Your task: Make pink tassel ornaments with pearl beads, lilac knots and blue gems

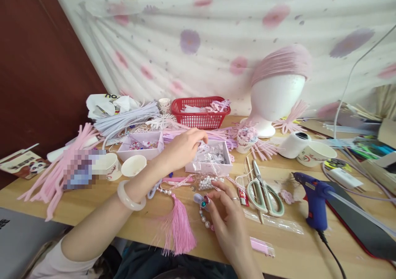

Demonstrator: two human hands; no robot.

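My right hand (228, 213) pinches a small beaded ornament (203, 203) with a green gem between thumb and fingers. A string of pearly beads (204, 221) hangs from it. My left hand (187, 145), wearing a white bangle (131, 195) at the wrist, is bent down at the white box (208, 169). Its fingers are curled together and what they hold, if anything, is hidden. Clear plastic bags (213, 154) lie in that box. A pink tassel (182, 225) with pearl beads lies between my arms. White pearl beads (206, 183) sit just beyond my right hand.
Scissors (262, 192) and a blue glue gun (315, 198) lie to the right. At the back stand a red basket (198, 120) and a white foam head (274, 93). A box of colourful beads (140, 152), paper cups (111, 166) and pink fuzzy stems (66, 167) are left.
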